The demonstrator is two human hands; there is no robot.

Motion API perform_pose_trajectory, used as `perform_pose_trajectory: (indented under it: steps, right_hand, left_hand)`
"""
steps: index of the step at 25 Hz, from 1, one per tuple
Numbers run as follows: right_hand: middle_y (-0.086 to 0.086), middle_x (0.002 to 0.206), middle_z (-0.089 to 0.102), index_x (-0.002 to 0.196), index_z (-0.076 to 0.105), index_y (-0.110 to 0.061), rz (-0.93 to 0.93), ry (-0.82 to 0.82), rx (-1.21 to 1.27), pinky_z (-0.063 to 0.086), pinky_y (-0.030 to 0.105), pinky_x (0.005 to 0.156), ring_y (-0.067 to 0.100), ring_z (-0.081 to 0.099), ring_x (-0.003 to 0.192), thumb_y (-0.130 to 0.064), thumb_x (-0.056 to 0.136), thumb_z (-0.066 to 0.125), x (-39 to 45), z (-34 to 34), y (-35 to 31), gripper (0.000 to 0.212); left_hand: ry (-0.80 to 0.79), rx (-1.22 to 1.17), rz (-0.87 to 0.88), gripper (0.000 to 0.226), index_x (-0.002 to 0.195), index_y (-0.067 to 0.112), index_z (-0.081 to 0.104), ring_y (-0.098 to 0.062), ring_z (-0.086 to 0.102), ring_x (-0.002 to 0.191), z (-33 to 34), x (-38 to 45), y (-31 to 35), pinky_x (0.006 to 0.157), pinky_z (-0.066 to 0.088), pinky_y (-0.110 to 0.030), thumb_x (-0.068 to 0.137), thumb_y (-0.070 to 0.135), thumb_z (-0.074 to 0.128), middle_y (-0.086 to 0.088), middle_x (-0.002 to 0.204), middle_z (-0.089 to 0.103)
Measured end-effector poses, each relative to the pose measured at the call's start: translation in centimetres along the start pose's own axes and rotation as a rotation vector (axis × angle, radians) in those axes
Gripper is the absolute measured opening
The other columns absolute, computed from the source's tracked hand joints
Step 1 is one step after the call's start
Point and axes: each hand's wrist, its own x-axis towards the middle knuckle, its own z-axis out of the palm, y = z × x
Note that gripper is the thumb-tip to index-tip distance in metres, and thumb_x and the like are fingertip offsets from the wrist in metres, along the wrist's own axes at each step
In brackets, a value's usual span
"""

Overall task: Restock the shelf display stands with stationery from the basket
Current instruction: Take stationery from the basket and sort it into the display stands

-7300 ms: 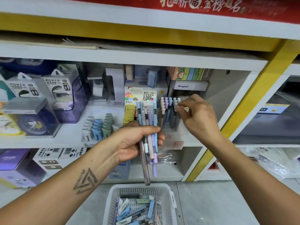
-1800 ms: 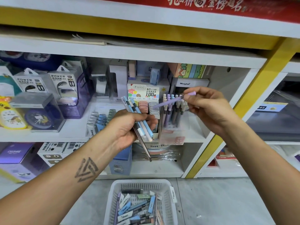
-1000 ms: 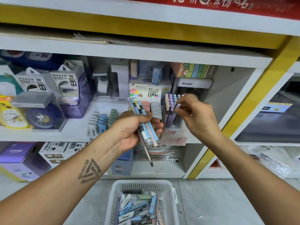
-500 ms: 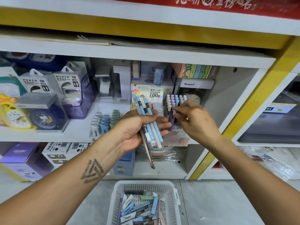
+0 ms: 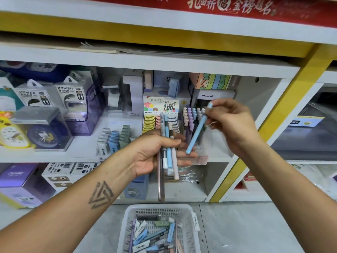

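My left hand (image 5: 155,152) grips a small bundle of pens (image 5: 168,143), blue, white and pink, held upright in front of the middle shelf. My right hand (image 5: 231,123) pinches one light blue pen (image 5: 197,130) by its upper end, its lower tip slanting down toward my left fingers. Behind both hands, a clear display stand (image 5: 193,115) on the shelf holds rows of upright pastel pens. The white mesh basket (image 5: 189,212) sits on the floor below, with several stationery packs inside.
A pencil-lead display (image 5: 160,114) with coloured round cases stands left of the pen stand. Small eraser packs (image 5: 114,137), power bank boxes (image 5: 71,95) and boxed clocks (image 5: 43,132) fill the shelf's left side. A yellow post (image 5: 273,121) borders the bay on the right.
My right hand has drawn a light blue pen out of the bundle and lifted it up and to the right. The bundle in my left hand now stands more upright.
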Motion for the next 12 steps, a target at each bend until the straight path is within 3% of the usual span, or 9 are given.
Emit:
perform_pose_trajectory:
  steps: [3, 5, 7, 12]
  right_hand:
    - [0.026, 0.084, 0.067, 0.104, 0.062, -0.011, -0.248, 0.077, -0.208, 0.061, 0.039, 0.065, 0.034, 0.069, 0.07, 0.004, 0.089, 0.066, 0.8, -2.0, -0.3, 0.022]
    - [0.016, 0.084, 0.066, 0.106, 0.059, -0.019, -0.371, 0.031, -0.522, 0.06, 0.042, 0.074, 0.03, 0.068, 0.079, -0.006, 0.091, 0.068, 1.0, -2.3, 0.6, 0.021]
    - [0.002, 0.086, 0.068, 0.11, 0.059, -0.019, -0.457, -0.024, -0.81, 0.059, 0.042, 0.076, 0.019, 0.068, 0.08, -0.015, 0.093, 0.068, 0.8, -2.1, 1.9, 0.019]
    - [0.011, 0.088, 0.07, 0.109, 0.057, -0.014, -0.609, -0.119, -0.981, 0.057, 0.046, 0.068, 0.033, 0.066, 0.079, -0.012, 0.095, 0.063, 1.1, -1.8, 4.2, 0.015]
  left_hand:
    - [0.163, 0.059, 0.001, 0.013, 0.103, 0.0, 0.06, -0.03, 0.073, 0.07, -0.1, 0.3, 0.1, 0.057, 0.061, -0.033, 0.09, -0.002, 0.058, -0.024, 0.088, 0.073]
    - [0.209, 0.081, 0.015, 0.015, 0.103, -0.001, 0.063, -0.021, 0.067, 0.056, -0.1, 0.5, 0.0, 0.047, 0.055, -0.026, 0.089, 0.002, 0.063, -0.018, 0.075, 0.071]
    - [0.215, 0.068, 0.024, 0.02, 0.106, -0.003, 0.065, -0.02, 0.064, 0.056, -0.1, 0.5, 0.0, 0.047, 0.053, -0.025, 0.088, 0.006, 0.064, -0.017, 0.074, 0.069]
    - [0.174, 0.056, 0.034, 0.025, 0.115, -0.004, 0.063, -0.023, 0.064, 0.061, -0.3, 0.6, 0.0, 0.051, 0.054, -0.028, 0.091, 0.002, 0.059, -0.019, 0.079, 0.068]
